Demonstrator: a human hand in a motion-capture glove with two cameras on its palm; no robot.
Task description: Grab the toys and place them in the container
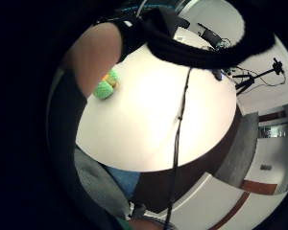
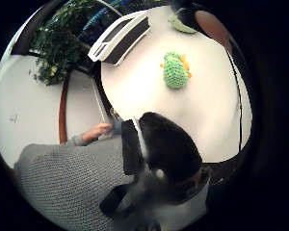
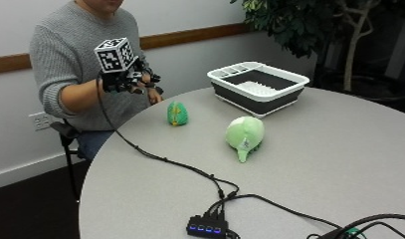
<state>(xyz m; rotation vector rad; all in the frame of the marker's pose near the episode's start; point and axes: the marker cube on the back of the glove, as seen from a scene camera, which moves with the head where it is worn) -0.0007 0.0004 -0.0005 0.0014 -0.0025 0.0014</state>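
Observation:
A small green crocheted toy with orange spots (image 3: 177, 113) (image 2: 176, 70) lies on the round grey table (image 3: 334, 149) near the person's edge. A larger pale green plush toy (image 3: 245, 133) lies further in, toward the middle. The white and dark container (image 3: 258, 87) (image 2: 120, 36) stands at the far side, with no toys showing in it. My gloved right hand (image 3: 132, 79) hovers above the table edge, short of the small toy, its fingers loosely curled around nothing. In the little finger side palm view the small toy (image 1: 105, 87) peeks out beside the wrist.
A black cable runs from the glove across the table to a small hub (image 3: 207, 229) near the front edge. A leafy plant (image 3: 308, 20) stands behind the container. The person's bare left hand (image 2: 98, 131) stays low by the table edge.

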